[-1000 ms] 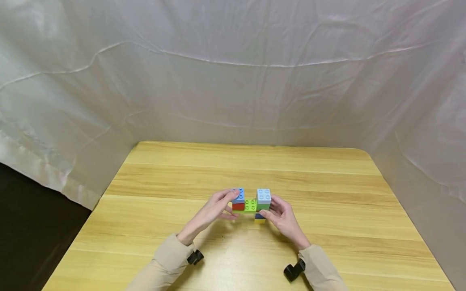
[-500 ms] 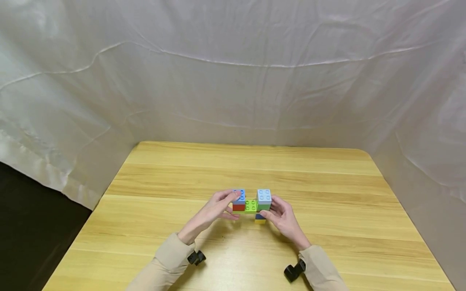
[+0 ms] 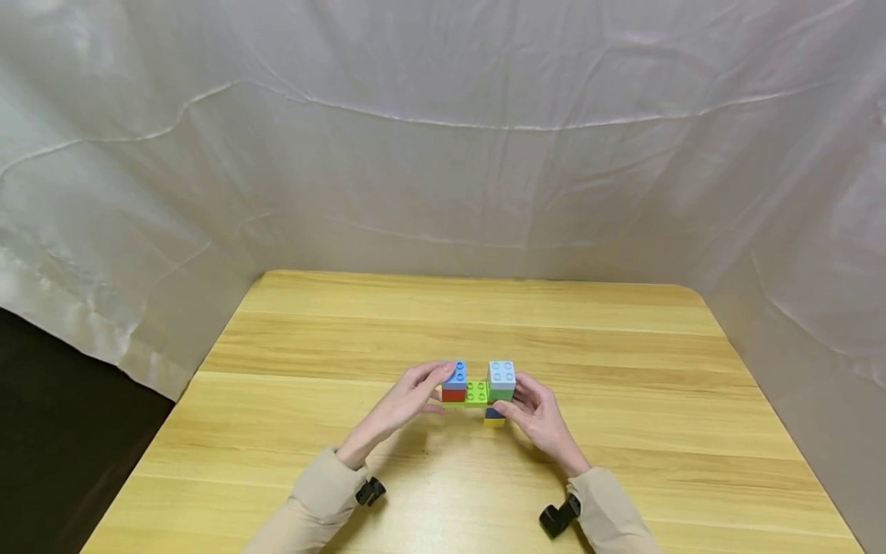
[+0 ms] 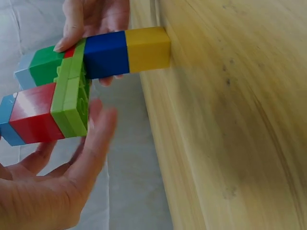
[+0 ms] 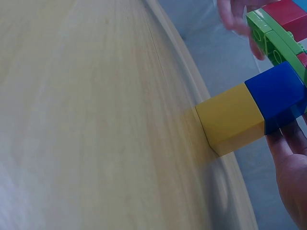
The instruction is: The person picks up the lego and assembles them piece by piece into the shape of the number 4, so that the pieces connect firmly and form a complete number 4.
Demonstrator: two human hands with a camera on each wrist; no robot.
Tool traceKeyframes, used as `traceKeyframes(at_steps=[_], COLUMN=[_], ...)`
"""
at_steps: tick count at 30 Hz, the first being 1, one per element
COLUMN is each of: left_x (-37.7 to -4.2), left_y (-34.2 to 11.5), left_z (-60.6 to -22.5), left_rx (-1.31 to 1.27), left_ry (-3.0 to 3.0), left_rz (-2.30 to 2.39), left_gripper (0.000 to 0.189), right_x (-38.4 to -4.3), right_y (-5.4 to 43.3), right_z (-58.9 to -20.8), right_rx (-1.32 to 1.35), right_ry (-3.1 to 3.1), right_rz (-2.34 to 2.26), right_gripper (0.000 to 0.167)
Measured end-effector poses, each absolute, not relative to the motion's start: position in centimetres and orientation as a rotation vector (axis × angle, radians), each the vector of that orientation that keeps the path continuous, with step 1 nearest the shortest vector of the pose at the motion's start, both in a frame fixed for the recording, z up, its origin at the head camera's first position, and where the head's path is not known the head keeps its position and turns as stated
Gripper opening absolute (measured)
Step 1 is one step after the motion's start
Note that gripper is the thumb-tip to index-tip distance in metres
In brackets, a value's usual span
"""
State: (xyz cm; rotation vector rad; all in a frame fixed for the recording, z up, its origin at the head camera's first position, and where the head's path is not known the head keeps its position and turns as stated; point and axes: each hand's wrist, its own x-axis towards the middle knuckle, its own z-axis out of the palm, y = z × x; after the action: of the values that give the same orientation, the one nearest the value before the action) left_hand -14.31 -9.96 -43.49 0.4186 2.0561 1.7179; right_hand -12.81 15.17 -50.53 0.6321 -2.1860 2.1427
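Note:
A structure of toy building bricks stands upright on the table, its yellow brick (image 5: 232,120) at the bottom under a dark blue brick (image 4: 106,54). Across the top of these runs a flat lime green piece (image 3: 476,393) that juts out to the left. Its left end carries a red brick (image 4: 36,112) topped by a blue brick (image 3: 455,375). At the right end, a green brick (image 4: 46,65) has a light blue brick (image 3: 501,372) on it. My left hand (image 3: 401,400) holds the overhanging left end, one digit on the blue brick. My right hand (image 3: 543,422) grips the right-hand column.
The wooden table (image 3: 311,331) extends around the structure. A pale grey curtain (image 3: 443,177) hangs behind it and along both sides. Black wrist cameras, such as the right one (image 3: 559,515), sit near the sleeve cuffs.
The lower fingers of my left hand have drawn back slightly to the left beneath the lime green piece. My right hand and the bricks have hardly moved.

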Motion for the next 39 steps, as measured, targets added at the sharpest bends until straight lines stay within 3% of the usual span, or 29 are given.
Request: traceKeyframes(at_steps=[16,39], left_x=[-14.26,-14.54], left_y=[-10.56,-10.58], left_z=[-43.62,-43.83], left_rx=[0.61,0.561], left_ry=[2.182,2.152], left_rz=[1.758,1.79], left_gripper=[0.041,0.036], right_x=[-12.75,-12.79], right_y=[15.22,15.36], right_z=[-50.48,-50.42], right_rx=[0.646,0.595], right_ry=[-2.19,-2.226], right_rz=[2.137,2.138], right_gripper=[0.051,0.053])
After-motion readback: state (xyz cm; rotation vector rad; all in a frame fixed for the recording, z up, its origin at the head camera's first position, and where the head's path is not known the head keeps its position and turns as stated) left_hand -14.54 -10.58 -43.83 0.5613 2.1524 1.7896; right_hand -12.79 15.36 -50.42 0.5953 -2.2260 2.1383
